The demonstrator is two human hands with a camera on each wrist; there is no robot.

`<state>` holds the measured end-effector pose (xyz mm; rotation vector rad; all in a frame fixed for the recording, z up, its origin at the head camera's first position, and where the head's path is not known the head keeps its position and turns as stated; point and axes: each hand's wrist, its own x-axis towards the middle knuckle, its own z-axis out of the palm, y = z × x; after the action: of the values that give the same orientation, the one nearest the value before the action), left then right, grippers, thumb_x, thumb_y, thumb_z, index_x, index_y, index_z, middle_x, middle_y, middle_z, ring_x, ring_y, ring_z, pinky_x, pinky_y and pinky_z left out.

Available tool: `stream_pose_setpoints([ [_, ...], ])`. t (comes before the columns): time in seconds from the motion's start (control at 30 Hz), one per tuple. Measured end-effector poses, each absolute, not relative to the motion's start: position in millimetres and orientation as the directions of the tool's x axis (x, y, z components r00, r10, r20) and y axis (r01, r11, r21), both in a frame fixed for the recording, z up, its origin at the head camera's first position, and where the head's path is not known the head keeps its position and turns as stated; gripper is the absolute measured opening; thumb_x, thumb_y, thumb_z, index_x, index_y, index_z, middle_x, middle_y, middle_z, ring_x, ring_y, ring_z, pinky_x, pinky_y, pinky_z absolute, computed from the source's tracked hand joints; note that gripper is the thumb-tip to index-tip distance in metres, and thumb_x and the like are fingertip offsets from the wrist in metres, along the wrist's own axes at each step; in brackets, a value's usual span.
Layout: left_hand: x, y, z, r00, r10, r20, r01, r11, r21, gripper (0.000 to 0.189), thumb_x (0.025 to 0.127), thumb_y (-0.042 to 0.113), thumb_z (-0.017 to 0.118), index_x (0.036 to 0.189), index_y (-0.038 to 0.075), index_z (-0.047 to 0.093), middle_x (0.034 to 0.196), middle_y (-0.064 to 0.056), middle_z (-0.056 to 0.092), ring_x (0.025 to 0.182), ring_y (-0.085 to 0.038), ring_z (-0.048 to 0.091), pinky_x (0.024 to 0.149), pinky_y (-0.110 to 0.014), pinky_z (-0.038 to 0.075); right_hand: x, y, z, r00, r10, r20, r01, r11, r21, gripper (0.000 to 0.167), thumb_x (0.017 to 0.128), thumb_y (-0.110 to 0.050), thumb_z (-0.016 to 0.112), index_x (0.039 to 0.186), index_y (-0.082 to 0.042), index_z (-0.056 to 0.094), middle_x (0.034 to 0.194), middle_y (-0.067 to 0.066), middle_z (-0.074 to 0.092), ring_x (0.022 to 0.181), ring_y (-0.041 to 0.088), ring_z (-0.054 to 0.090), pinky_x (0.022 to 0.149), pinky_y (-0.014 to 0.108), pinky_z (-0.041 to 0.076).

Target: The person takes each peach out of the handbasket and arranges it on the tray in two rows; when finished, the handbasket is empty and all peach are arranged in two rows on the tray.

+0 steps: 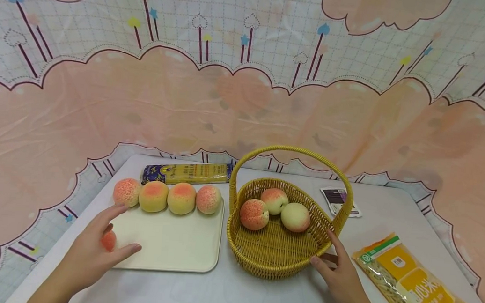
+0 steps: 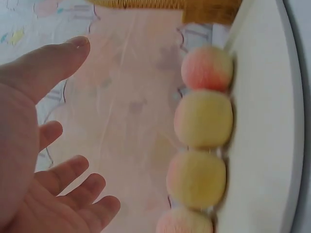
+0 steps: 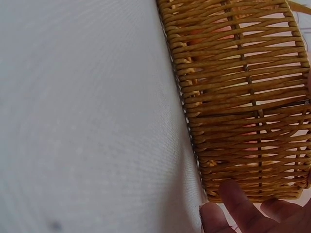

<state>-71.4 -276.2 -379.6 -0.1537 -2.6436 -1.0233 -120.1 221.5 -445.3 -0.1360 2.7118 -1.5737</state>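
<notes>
My left hand hovers over the left side of a cream tray, thumb and fingers spread with nothing between them. Behind it shows part of a red peach, mostly hidden. Along the tray's far edge stand several peaches in a row, also seen beside the hand in the left wrist view. My right hand holds the right side of a wicker basket, thumb and index fingertips at the rim and other fingers against the outer wall. Three peaches lie inside the basket.
Behind the tray lies a blue and yellow packet. A small dark and white pouch sits right of the basket's tall handle. At the front right is an orange bag. A patterned cloth hangs behind the table.
</notes>
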Motion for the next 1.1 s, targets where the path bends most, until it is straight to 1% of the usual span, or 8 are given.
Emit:
stream_pose_setpoints([
  [0.1, -76, -258, -376, -0.944, 0.049, 0.326, 0.264, 0.704, 0.659, 0.084, 0.076, 0.019, 0.089, 0.143, -0.001, 0.043, 0.143, -0.021, 0.046, 0.129, -0.041, 0.043, 0.105, -0.039, 0.042, -120, 221, -445, -0.996, -0.078, 0.036, -0.069, 0.486, -0.871, 0.082, 0.098, -0.019, 0.067, 0.160, -0.005, 0.014, 0.158, 0.032, 0.018, 0.117, 0.047, 0.056, 0.085, 0.050, 0.055],
  [0.17, -79, -247, -375, -0.942, 0.080, 0.327, 0.292, 0.680, 0.673, 0.084, 0.076, 0.019, 0.090, 0.143, -0.001, 0.044, 0.143, -0.020, 0.048, 0.129, -0.040, 0.044, 0.100, -0.056, 0.039, -120, 221, -445, -0.996, -0.080, 0.031, -0.066, 0.490, -0.869, 0.082, 0.098, -0.020, 0.066, 0.160, -0.005, 0.013, 0.158, 0.032, 0.017, 0.117, 0.047, 0.056, 0.086, 0.050, 0.055],
  [0.3, -85, -226, -376, -0.935, 0.129, 0.331, 0.333, 0.647, 0.686, 0.081, 0.076, 0.020, 0.089, 0.142, 0.000, 0.047, 0.142, -0.017, 0.050, 0.128, -0.037, 0.048, 0.100, -0.055, 0.043, -121, 221, -445, -0.997, -0.082, 0.017, -0.055, 0.493, -0.868, 0.083, 0.099, -0.022, 0.066, 0.160, -0.005, 0.012, 0.159, 0.031, 0.016, 0.119, 0.046, 0.055, 0.086, 0.049, 0.055],
  [0.53, -99, -197, -378, -0.910, 0.216, 0.354, 0.413, 0.563, 0.716, 0.075, 0.078, 0.018, 0.088, 0.139, -0.002, 0.050, 0.140, -0.018, 0.053, 0.126, -0.039, 0.051, 0.099, -0.058, 0.045, -121, 222, -444, -0.997, -0.074, 0.007, -0.043, 0.493, -0.869, 0.083, 0.098, -0.023, 0.067, 0.160, -0.006, 0.013, 0.159, 0.030, 0.016, 0.119, 0.046, 0.055, 0.086, 0.049, 0.055],
  [0.73, -110, -178, -384, -0.879, 0.272, 0.391, 0.476, 0.522, 0.708, 0.070, 0.077, 0.017, 0.088, 0.138, 0.003, 0.054, 0.141, -0.018, 0.053, 0.127, -0.036, 0.051, 0.097, -0.058, 0.047, -122, 221, -445, -0.997, -0.077, 0.004, -0.041, 0.488, -0.872, 0.084, 0.098, -0.022, 0.067, 0.160, -0.006, 0.012, 0.160, 0.031, 0.013, 0.119, 0.047, 0.055, 0.085, 0.049, 0.056],
  [0.9, -116, -160, -385, -0.869, 0.334, 0.365, 0.492, 0.513, 0.703, 0.066, 0.080, 0.023, 0.086, 0.137, 0.008, 0.057, 0.145, -0.017, 0.050, 0.133, -0.037, 0.046, 0.101, -0.060, 0.043, -122, 221, -446, -0.997, -0.081, 0.016, -0.053, 0.489, -0.870, 0.083, 0.098, -0.021, 0.067, 0.160, -0.005, 0.012, 0.159, 0.032, 0.012, 0.118, 0.047, 0.055, 0.083, 0.048, 0.056],
  [0.97, -118, -152, -384, -0.872, 0.357, 0.335, 0.481, 0.501, 0.719, 0.066, 0.081, 0.023, 0.085, 0.139, 0.008, 0.056, 0.149, -0.016, 0.047, 0.136, -0.036, 0.043, 0.102, -0.060, 0.042, -122, 222, -446, -0.996, -0.083, 0.018, -0.057, 0.494, -0.867, 0.083, 0.099, -0.021, 0.066, 0.160, -0.005, 0.012, 0.159, 0.032, 0.012, 0.118, 0.047, 0.056, 0.083, 0.048, 0.056],
  [1.1, -126, -136, -382, -0.871, 0.392, 0.296, 0.468, 0.476, 0.745, 0.069, 0.082, 0.019, 0.085, 0.141, 0.006, 0.053, 0.151, -0.014, 0.044, 0.139, -0.035, 0.039, 0.103, -0.055, 0.043, -122, 222, -446, -0.997, -0.080, 0.015, -0.053, 0.499, -0.865, 0.083, 0.099, -0.022, 0.066, 0.160, -0.005, 0.012, 0.160, 0.031, 0.013, 0.118, 0.046, 0.056, 0.084, 0.049, 0.056],
])
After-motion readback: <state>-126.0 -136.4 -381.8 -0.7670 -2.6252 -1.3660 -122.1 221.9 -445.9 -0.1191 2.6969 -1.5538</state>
